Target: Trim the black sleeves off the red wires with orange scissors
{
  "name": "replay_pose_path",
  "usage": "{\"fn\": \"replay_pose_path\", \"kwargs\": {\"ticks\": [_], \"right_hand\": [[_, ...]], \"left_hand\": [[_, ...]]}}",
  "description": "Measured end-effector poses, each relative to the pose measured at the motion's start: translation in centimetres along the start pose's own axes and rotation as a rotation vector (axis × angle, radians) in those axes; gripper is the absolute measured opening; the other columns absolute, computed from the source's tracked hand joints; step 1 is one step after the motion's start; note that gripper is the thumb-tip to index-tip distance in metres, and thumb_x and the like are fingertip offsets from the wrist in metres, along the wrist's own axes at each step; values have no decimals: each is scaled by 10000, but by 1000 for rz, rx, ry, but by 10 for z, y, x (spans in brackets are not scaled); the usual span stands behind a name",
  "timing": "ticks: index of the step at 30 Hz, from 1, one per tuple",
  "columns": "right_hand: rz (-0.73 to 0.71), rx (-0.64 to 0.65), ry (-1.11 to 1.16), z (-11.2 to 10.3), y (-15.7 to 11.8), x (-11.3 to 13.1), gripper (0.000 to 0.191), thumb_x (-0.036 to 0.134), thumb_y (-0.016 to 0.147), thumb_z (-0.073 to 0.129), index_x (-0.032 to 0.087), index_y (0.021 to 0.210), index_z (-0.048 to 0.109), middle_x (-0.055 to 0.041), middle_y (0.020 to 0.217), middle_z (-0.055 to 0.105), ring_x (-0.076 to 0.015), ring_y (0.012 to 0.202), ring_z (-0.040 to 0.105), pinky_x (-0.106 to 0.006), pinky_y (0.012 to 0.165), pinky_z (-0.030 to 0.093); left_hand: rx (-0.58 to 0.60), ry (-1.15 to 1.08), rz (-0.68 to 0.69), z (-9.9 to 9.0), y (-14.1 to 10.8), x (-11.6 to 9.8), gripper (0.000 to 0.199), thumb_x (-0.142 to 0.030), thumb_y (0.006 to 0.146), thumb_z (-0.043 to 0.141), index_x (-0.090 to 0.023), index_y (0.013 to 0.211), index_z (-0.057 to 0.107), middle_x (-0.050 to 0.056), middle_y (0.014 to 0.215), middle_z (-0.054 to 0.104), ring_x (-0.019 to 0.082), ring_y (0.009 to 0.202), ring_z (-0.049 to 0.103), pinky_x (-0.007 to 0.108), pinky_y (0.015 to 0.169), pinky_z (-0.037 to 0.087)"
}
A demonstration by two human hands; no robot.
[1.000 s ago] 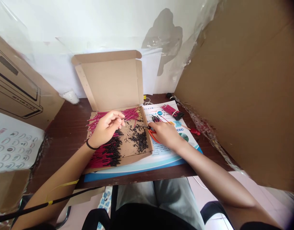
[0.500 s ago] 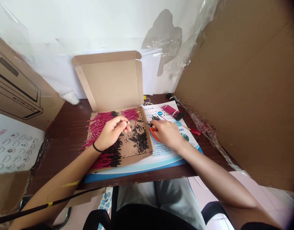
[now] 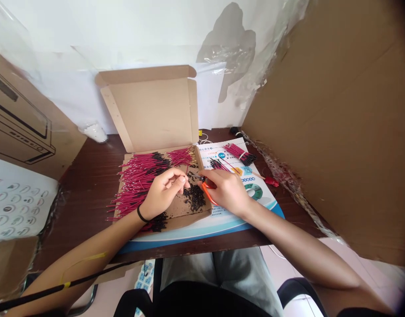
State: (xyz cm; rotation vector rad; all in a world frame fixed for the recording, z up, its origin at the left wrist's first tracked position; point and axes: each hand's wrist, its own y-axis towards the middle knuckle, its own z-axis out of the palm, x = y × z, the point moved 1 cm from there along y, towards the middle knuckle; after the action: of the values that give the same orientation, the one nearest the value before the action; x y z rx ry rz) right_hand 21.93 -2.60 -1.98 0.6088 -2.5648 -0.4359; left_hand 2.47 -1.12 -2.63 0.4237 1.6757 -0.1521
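Note:
My left hand (image 3: 167,190) is closed in a pinch over the cardboard box, and whatever it holds is too small to make out. Orange-handled scissors (image 3: 209,193) are in my right hand (image 3: 229,189), their blades pointing left towards my left fingertips. Many red wires with black ends (image 3: 136,176) lie in the left half of the open box (image 3: 205,176). Small black scraps (image 3: 195,198) are heaped in its right half, below both hands. A smaller group of red wires with gold tips (image 3: 181,156) rests at the back of the box.
The raised box lid (image 3: 152,110) stands behind. On a printed sheet (image 3: 222,220) at the right lie a banded bundle of red wires (image 3: 238,152) and a few loose ones (image 3: 218,164). A red-ended item (image 3: 271,181) is further right. Cardboard walls (image 3: 337,132) flank the table.
My left hand has moved right, and my right hand has shifted slightly left with the scissors, so the blades are now close to the left fingertips. The view has shifted a little.

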Motion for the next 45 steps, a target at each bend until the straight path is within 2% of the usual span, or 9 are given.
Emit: {"fn": "replay_pose_path", "kwargs": {"ticks": [7,12,20,29,32,45], "right_hand": [[18,-4,100,3,-1,2,321,322,859,563,179,1133,650,-23,708,683,-117,560,566,-227,561,422],[-37,2,70,4,-3,6,283,346,870,557,148,1036,673,-44,740,682,-116,588,562,-224,569,408],[-81,13,-33,3,-4,8,272,339,889,526,159,1032,672,-49,766,693,-138,651,603,-228,576,396],[-58,65,-46,1,-3,10,263,339,895,511,172,1013,676,-61,800,710,-158,706,637,-239,596,403],[-57,76,-47,1,-3,11,263,335,899,507,171,1025,671,-74,851,718,-167,739,647,-245,606,404],[-30,107,-62,3,-4,5,233,337,891,529,200,1008,678,-52,827,722,-157,720,642,-236,592,382]], "left_hand": [[-77,84,97,6,-1,2,167,-326,859,571,-164,822,581,28,751,643,107,657,604,227,631,500],[-62,67,102,7,1,3,171,-340,838,591,-172,812,571,19,733,630,120,660,614,240,632,519],[-57,105,98,7,-2,7,159,-328,835,586,-171,855,589,33,801,642,146,754,639,263,694,525],[-77,168,74,7,-2,2,136,-305,801,616,-177,846,608,34,794,672,145,723,641,247,651,520],[-82,161,76,7,-2,1,129,-299,802,614,-175,839,610,34,785,677,145,718,646,245,644,522],[-67,82,37,5,-2,9,210,-364,789,649,-160,838,640,52,784,689,169,745,676,268,672,538]]}}
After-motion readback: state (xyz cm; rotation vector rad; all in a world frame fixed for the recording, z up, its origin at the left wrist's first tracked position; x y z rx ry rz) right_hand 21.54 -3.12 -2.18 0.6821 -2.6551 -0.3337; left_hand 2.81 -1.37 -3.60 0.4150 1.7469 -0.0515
